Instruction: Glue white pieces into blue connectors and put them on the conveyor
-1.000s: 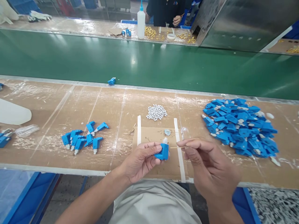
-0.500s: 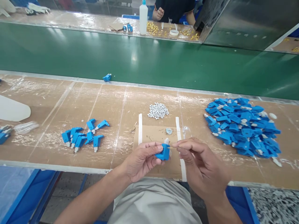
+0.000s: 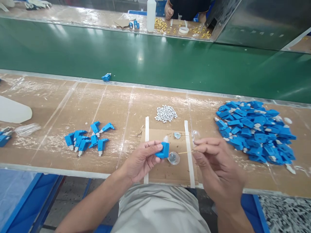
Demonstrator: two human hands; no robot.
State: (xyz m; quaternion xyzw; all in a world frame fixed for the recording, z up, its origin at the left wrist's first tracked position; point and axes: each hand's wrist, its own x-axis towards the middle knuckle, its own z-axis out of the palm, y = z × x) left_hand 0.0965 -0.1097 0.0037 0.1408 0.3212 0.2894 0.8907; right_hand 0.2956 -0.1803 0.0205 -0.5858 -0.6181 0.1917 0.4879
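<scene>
Between thumb and fingers, my left hand [image 3: 143,158] grips a blue plastic part [image 3: 162,150] with a whitish tip pointing up. My right hand [image 3: 216,165] pinches a thin wooden stick [image 3: 183,152], its far end above a small round clear dish [image 3: 174,158]. The stick and the blue part are apart. Behind them, a second small dish with bluish-grey stuff [image 3: 177,135] has another stick lying across it. Both dishes rest on a cardboard sheet [image 3: 157,174] edged with white tape. A heap of small grey-white pieces [image 3: 166,113] lies beyond the sheet.
A big pile of blue parts [image 3: 255,132] lies on the right, a smaller group [image 3: 85,139] on the left. One blue part [image 3: 106,77] sits at the edge of the green belt [image 3: 136,58]. Across the belt are a white bottle [image 3: 151,16] and a person's hand [image 3: 169,13].
My left hand has drawn the blue part slightly left. My right hand has moved right, taking the stick away from the part, and the clear dish between them now shows.
</scene>
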